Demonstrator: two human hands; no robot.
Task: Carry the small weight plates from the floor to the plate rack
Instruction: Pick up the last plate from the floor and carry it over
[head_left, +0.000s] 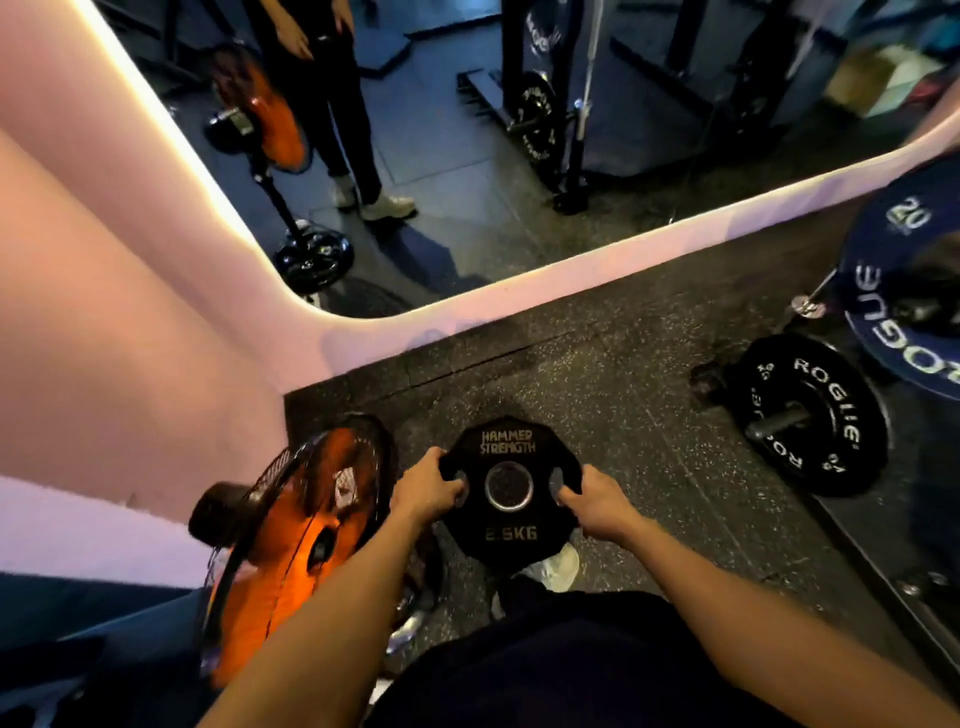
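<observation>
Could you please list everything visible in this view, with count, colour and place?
Small octagonal Hammer Strength weight plate: one, black, centre, held above the floor.
Round Rogue plate on a black peg: one, black, right.
Large Rogue 20 plate: one, dark blue, far right.
Caged pedestal fan: one, orange and black, lower left.
Wall mirror: one, top, reflecting fan, rack, standing person.
Speckled rubber floor: black, centre.
White shoe: one, below the plate.
Left hand, right hand: gripping the plate's side slots.

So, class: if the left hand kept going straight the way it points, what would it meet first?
The left hand, gripping the plate, points ahead over bare floor; likely the lit wall base first, though depth is unclear.
</observation>
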